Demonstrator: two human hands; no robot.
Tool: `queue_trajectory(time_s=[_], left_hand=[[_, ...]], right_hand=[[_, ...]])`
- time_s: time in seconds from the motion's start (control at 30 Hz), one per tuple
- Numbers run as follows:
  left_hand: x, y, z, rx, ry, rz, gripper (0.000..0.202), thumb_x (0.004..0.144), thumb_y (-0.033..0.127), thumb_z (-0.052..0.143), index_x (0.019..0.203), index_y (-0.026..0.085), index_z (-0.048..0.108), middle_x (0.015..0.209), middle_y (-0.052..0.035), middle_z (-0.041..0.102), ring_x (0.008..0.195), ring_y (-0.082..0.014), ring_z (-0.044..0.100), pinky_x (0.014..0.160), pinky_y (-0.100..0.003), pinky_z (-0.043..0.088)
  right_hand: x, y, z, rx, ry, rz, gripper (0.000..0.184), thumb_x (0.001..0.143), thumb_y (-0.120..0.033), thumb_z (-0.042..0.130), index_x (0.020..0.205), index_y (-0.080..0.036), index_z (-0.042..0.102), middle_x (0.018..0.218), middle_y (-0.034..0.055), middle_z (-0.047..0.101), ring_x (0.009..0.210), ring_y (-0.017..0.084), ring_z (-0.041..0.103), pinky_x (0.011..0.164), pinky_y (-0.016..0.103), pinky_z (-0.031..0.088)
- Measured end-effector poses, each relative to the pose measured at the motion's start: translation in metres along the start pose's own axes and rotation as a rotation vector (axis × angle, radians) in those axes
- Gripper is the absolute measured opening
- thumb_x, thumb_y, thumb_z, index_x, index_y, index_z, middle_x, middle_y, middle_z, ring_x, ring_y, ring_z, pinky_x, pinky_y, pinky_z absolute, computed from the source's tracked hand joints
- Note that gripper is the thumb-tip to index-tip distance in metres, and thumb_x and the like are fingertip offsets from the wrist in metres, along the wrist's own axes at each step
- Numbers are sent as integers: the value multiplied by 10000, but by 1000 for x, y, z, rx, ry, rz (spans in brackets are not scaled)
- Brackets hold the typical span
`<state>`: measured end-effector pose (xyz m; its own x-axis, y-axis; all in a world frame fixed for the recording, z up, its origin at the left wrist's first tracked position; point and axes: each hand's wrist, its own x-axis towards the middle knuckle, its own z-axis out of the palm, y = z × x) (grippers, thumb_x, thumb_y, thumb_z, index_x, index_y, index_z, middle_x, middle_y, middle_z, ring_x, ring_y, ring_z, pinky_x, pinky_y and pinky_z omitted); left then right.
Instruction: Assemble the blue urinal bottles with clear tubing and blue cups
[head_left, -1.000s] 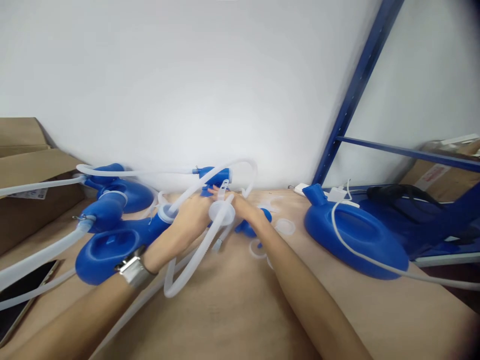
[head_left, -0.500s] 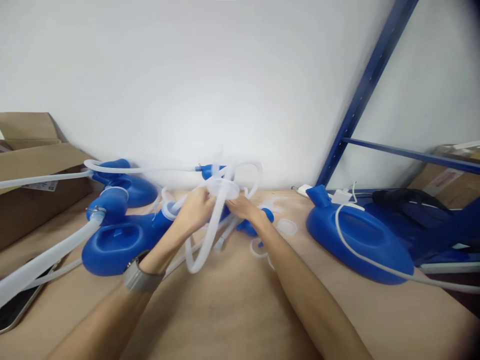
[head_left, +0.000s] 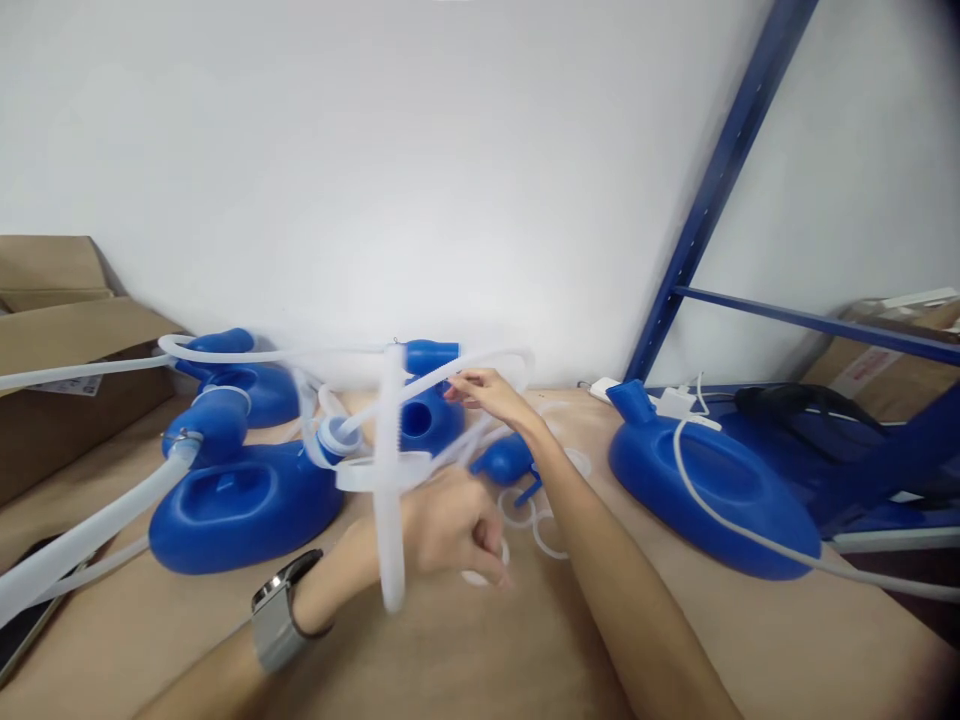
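We clench our left hand [head_left: 450, 530] around the lower part of the white ribbed tube [head_left: 389, 420]. The tube stands nearly upright and blurred just right of the big blue vessel [head_left: 244, 500] on the worktop [head_left: 465, 660], and a white disc [head_left: 375, 472] sits across its middle. Farther back and right of that vessel, our right hand [head_left: 491, 395] reaches with fingers loosely spread to a thin white hose [head_left: 431, 385]. We cannot tell whether it pinches the hose.

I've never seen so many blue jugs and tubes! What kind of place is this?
Probably a storeroom or workshop: a blue metal shelving rack, cardboard boxes, and several blue plastic containers with white hoses.
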<state>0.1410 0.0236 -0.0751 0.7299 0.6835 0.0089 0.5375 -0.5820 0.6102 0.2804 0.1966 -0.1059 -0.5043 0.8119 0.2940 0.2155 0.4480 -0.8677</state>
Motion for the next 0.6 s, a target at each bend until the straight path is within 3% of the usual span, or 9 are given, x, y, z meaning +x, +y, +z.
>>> queue_trajectory(time_s=[0.07, 0.13, 0.23, 0.33, 0.47, 0.53, 0.6], left_hand=[[6, -3, -12, -87, 10, 53, 309, 838, 460, 777, 696, 191, 721, 699, 1, 741, 643, -139, 654, 637, -249, 492], [11, -9, -31, -68, 163, 59, 249, 924, 420, 672, 866, 188, 741, 880, -32, 777, 806, -172, 701, 774, -276, 543], [22, -28, -61, 208, 498, -74, 278, 991, 297, 484, 1074, 170, 716, 1113, -91, 750, 1033, -220, 697, 974, -357, 539], [34, -50, -78, 498, 641, -126, 347, 980, 239, 445, 1233, 137, 660, 1306, -159, 665, 1235, -271, 625, 1104, -416, 476], [48, -76, -93, 706, 671, -227, 573, 975, 263, 462, 1503, 44, 417, 1512, -264, 488, 1466, -346, 422, 1200, -476, 350], [53, -86, -107, 745, 621, -274, 716, 959, 400, 534, 1525, 4, 348, 1542, -307, 438, 1514, -386, 329, 1226, -506, 275], [58, -96, -122, 724, 545, -311, 840, 911, 561, 585, 1523, 37, 349, 1526, -299, 465, 1481, -403, 369, 1208, -513, 289]], right_hand=[[6, 7, 1, 50, 122, 96, 424, 941, -522, 598, 1060, -130, 705, 1028, 161, 780, 906, 255, 760, 813, 416, 627], [11, 14, 7, 98, 221, 156, 442, 872, -464, 700, 1164, -134, 661, 1103, 161, 760, 936, 246, 743, 815, 394, 621], [20, 21, 22, 195, 295, 198, 634, 828, -410, 739, 1378, -173, 533, 1293, 148, 701, 1072, 238, 711, 875, 367, 600], [28, 24, 37, 294, 331, 218, 741, 861, -397, 694, 1507, -192, 392, 1371, 154, 666, 1148, 245, 690, 907, 372, 585], [35, 27, 47, 354, 372, 192, 767, 883, -380, 667, 1544, -210, 317, 1338, 145, 683, 1135, 227, 694, 910, 349, 569], [35, 30, 47, 348, 375, 167, 678, 902, -381, 626, 1503, -197, 371, 1251, 133, 709, 1059, 208, 714, 873, 326, 572], [34, 33, 46, 314, 374, 145, 626, 892, -355, 616, 1463, -198, 411, 1141, 103, 723, 957, 191, 722, 829, 313, 577]])
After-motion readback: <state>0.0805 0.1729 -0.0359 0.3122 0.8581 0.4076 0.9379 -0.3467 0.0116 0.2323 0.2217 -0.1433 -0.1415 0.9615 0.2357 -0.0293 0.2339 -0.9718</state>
